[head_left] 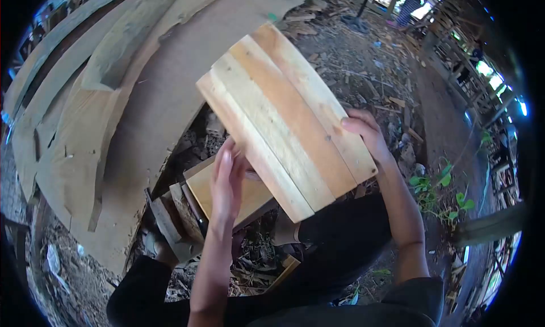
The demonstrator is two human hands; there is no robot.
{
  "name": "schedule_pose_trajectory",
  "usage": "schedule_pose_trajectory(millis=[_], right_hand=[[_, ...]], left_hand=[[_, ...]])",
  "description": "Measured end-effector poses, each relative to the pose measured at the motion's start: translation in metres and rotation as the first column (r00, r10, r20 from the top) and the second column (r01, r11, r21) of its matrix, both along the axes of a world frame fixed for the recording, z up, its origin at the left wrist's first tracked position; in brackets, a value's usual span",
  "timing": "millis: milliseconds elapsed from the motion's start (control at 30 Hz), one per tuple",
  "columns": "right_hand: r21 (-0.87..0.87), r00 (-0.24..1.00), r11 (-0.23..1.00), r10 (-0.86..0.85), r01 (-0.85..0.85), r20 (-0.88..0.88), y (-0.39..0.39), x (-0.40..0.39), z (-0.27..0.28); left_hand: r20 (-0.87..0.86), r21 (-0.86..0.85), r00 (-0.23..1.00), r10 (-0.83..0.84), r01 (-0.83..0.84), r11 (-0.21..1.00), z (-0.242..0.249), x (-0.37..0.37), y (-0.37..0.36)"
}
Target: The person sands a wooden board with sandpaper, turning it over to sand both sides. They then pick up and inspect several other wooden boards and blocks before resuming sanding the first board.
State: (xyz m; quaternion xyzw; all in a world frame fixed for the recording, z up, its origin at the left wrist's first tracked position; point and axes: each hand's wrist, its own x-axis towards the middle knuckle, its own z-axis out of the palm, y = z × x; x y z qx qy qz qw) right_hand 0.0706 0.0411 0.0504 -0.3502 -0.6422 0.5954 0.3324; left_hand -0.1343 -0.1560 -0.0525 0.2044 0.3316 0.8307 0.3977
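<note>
A panel of several pale and orange-brown boards [284, 117], joined edge to edge, is held up at a tilt before me. My right hand [366, 133] grips its right edge, with the thumb on the face and the other fingers around the side. At the lower left edge is my left hand [226, 176], its fingers partly hidden behind the panel, and it seems to support that side. Below lies a second light wooden piece [258, 205], partly covered by my left hand and the panel. Beside it are a dark-handled tool [196, 205] and a wooden block [183, 205].
Large curved wood slabs [85, 134] rest on a broad brown sheet [153, 100] to my left. Wood scraps [363, 71] litter the ground. Green plants [448, 182] and a thick pole [491, 225] are at right. A person [410, 9] is far back.
</note>
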Motion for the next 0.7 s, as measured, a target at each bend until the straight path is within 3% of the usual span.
schedule_pose_trajectory(millis=[33,67,100,233,333,400,467,500,567,700], right_hand=[[-0.006,0.968,0.968,0.250,-0.250,0.032,0.002,0.003,0.004],[-0.015,0.873,0.875,0.484,-0.484,0.062,0.003,0.003,0.007],[0.049,0.857,0.859,0.504,-0.510,0.107,0.000,-0.001,0.005],[0.165,0.806,0.795,0.545,-0.584,0.231,-0.001,-0.017,-0.012],[0.150,0.836,0.823,0.548,-0.547,0.043,-0.019,-0.028,-0.008],[0.167,0.851,0.835,0.520,-0.524,0.071,-0.016,-0.032,-0.011],[0.047,0.864,0.866,0.499,-0.497,-0.061,-0.022,-0.032,-0.003],[0.065,0.863,0.861,0.506,-0.504,-0.005,-0.015,-0.026,-0.006],[0.089,0.868,0.868,0.494,-0.489,-0.056,-0.019,-0.021,-0.007],[0.093,0.877,0.885,0.466,-0.457,-0.115,-0.020,-0.020,-0.009]], left_hand=[[-0.008,0.001,1.000,0.023,-0.023,1.000,0.017,-0.001,0.006],[0.146,-0.048,0.989,-0.022,0.030,0.998,0.035,-0.002,0.011],[0.295,-0.080,0.953,-0.061,0.089,0.993,0.046,-0.003,0.013],[0.128,-0.052,0.990,0.051,-0.044,0.998,0.045,-0.004,0.006],[-0.004,-0.142,0.998,0.069,-0.069,0.987,0.045,0.002,0.000],[-0.055,-0.129,0.998,0.022,-0.029,0.991,0.046,0.009,0.001],[-0.273,-0.171,0.962,-0.008,-0.040,0.984,0.052,0.018,0.002],[-0.276,-0.166,0.961,-0.026,-0.021,0.986,0.053,0.021,0.002],[-0.384,-0.131,0.923,-0.006,-0.048,0.990,0.055,0.025,0.002],[-0.368,-0.120,0.929,0.030,-0.079,0.990,0.062,0.038,0.001]])
